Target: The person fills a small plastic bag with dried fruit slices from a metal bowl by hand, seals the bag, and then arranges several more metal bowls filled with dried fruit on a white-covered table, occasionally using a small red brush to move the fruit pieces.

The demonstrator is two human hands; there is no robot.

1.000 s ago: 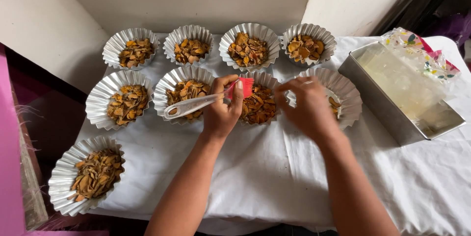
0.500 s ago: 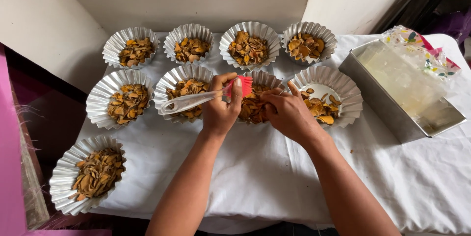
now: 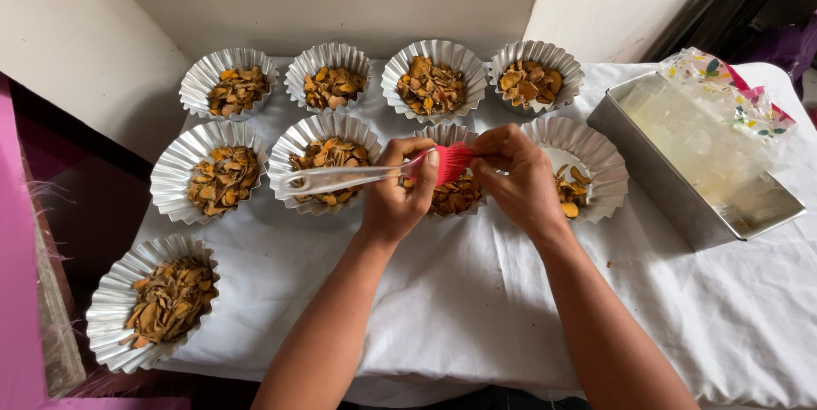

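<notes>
Near left corner of the white cloth (image 3: 477,308): one fluted foil cup (image 3: 115,303) of dried orange-brown chips, apart from the rest. Mid-cloth: left hand (image 3: 396,197) wrapped around a brush (image 3: 366,176), clear handle pointing left over the middle row of cups, red bristles (image 3: 451,161) to the right. Right hand (image 3: 515,176) fingertips pinching those bristles, above a filled cup (image 3: 455,193). Just right, a nearly empty cup (image 3: 596,163). Far edge: row of four filled cups. Right edge: rectangular metal tin (image 3: 681,197) with plastic bags.
</notes>
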